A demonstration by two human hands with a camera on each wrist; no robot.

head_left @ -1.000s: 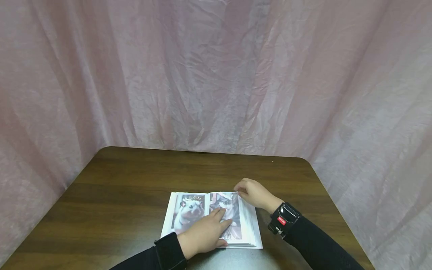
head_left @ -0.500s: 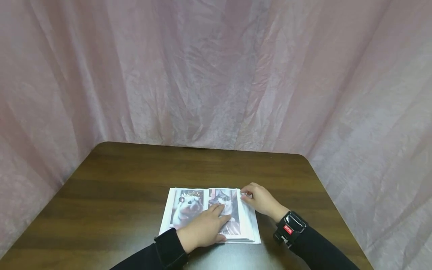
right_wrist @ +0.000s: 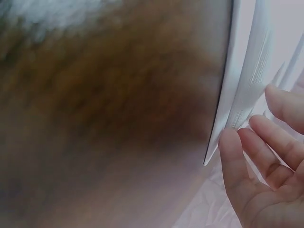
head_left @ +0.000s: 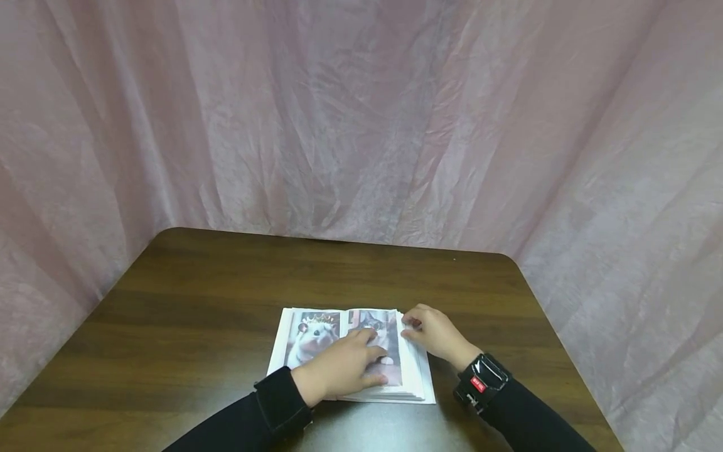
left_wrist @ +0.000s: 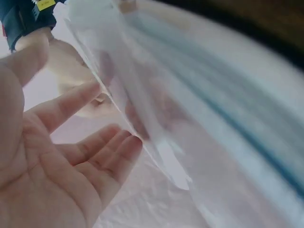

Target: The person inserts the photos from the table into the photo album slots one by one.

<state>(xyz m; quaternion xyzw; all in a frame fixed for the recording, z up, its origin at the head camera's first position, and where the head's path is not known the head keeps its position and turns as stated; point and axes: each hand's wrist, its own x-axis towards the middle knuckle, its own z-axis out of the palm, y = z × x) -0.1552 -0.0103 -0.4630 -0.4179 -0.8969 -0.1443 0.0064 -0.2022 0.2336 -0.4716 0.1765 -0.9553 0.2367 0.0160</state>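
Note:
A photo album [head_left: 420,376] lies spread on the table, with a crowned white mouse picture [head_left: 312,342] on its left page and a grey-and-white cat picture [head_left: 390,370] on its right. Across the right page rests my left hand [head_left: 344,367], fingers extended and spread. In the left wrist view its fingertips meet the edge of a clear sleeve [left_wrist: 166,156]. My right hand [head_left: 437,333] is at the upper right corner, fingers bent. In the right wrist view its fingertips [right_wrist: 230,137] are right at the stacked page edges [right_wrist: 249,80]; I cannot tell whether they pinch a page.
The album sits near the front of a dark brown wooden table [head_left: 198,295] with rounded far corners. A pale pink curtain [head_left: 339,125] hangs behind and along the sides. Each wrist wears a black band [head_left: 482,382] over a black sleeve.
My right hand has shifted from above the album's upper right corner to its right edge, its fingers bending in. My left hand stays on the right page, and the camera view tilts slightly.

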